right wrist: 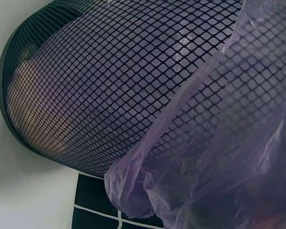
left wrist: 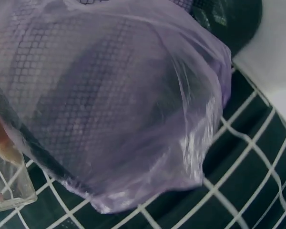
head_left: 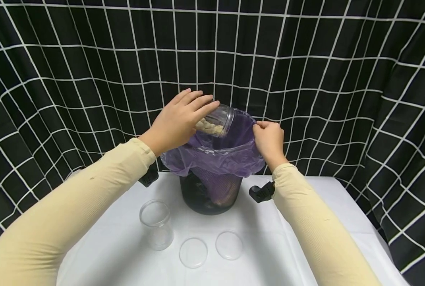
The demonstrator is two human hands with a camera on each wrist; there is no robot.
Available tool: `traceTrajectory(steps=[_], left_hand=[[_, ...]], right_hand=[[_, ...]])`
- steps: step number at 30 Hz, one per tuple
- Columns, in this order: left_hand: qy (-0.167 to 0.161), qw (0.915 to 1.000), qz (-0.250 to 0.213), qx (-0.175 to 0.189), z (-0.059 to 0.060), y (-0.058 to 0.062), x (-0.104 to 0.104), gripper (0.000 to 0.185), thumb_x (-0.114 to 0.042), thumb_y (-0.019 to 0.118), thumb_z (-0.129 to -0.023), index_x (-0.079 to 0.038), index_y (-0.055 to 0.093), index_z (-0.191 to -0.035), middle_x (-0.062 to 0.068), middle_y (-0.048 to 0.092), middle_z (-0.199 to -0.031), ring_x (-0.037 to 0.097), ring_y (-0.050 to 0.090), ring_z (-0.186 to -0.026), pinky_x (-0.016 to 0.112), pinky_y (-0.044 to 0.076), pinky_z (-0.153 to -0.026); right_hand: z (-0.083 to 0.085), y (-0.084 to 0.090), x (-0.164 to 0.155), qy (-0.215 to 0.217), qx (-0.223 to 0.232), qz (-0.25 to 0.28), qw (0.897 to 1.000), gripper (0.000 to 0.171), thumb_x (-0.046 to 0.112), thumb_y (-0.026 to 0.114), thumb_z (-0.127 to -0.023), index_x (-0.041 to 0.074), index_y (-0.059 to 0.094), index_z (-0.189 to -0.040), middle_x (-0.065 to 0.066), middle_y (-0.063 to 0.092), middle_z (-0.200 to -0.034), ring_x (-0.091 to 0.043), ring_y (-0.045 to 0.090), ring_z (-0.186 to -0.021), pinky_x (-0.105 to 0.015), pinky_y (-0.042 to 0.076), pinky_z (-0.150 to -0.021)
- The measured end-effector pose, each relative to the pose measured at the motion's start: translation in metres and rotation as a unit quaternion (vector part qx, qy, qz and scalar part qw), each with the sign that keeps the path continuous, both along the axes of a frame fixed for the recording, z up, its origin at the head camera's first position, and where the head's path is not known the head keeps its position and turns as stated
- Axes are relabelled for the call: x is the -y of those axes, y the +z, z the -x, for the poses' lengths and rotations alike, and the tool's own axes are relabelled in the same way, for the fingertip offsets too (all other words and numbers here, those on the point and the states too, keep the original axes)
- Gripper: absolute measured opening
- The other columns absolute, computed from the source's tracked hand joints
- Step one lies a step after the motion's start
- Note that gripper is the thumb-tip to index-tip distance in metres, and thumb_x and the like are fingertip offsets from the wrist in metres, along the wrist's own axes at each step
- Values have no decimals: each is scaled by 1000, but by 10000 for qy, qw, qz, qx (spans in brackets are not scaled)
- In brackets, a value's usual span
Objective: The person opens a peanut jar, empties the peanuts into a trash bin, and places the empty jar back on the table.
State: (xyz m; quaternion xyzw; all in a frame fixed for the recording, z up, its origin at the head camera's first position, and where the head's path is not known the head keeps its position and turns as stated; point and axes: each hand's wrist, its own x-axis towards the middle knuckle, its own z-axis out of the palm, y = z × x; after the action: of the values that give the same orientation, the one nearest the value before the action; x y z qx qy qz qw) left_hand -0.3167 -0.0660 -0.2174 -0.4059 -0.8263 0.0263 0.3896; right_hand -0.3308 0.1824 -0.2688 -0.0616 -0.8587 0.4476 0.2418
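Observation:
My left hand [head_left: 183,121] grips a clear plastic jar [head_left: 226,115], tilted with its mouth toward the right, over the opening of a black mesh trash bin [head_left: 197,196]. Pale, lumpy pieces [head_left: 209,128] lie along the jar's lower side. A purple trash bag [head_left: 219,161] lines the bin and folds down over its rim. At the right side of that rim, my right hand [head_left: 271,141] pinches the bag's edge. In the left wrist view, part of the jar [left wrist: 14,191] shows beside the bag. Something pale shows through the bin's mesh [right wrist: 38,105] near the base.
On the white-covered table [head_left: 277,254], an uncapped clear jar [head_left: 157,226] stands front left of the bin. Two clear round lids, a left lid [head_left: 193,253] and a right lid [head_left: 229,245], lie in front. Black curtain with white grid lines [head_left: 205,43] hangs behind.

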Motion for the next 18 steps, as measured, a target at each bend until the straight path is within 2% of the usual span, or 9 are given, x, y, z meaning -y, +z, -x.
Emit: traceTrajectory(steps=[2,11,15,18], left_hand=[[42,9999,80,48,-1,-1,0,66,-1,71,-82,-13,51,-144,10,56,-143,31,47,-138,43,30,-124],[-12,9998,-141,148,-1,0,-2,66,-1,69,-82,-13,51,-144,10,55,-145,31,47,-138,44,30,-123],[112,9991,-361,166,-3,3,-3,66,-2,71,-82,-12,51,-144,11,54,-146,32,47,-138,44,29,-124],[177,9989,-278,327,-4,5,-3,64,-1,68,-83,-12,52,-143,10,56,-144,32,47,-137,43,28,-125]], right_hand=[[0,-1,0,18,7,4,10000,35,15,53,-96,-2,68,-123,-20,68,-124,-35,64,-118,-46,52,-101],[0,0,-2,-36,1,-50,10000,35,15,53,-96,-2,68,-123,-20,68,-124,-35,63,-118,-46,52,-101],[-1,0,0,21,16,-52,10000,35,15,53,-96,-3,68,-123,-20,68,-124,-35,63,-119,-47,52,-101],[0,0,0,37,9,-56,10000,35,15,53,-96,-3,68,-122,-20,68,-124,-35,62,-120,-47,52,-101]])
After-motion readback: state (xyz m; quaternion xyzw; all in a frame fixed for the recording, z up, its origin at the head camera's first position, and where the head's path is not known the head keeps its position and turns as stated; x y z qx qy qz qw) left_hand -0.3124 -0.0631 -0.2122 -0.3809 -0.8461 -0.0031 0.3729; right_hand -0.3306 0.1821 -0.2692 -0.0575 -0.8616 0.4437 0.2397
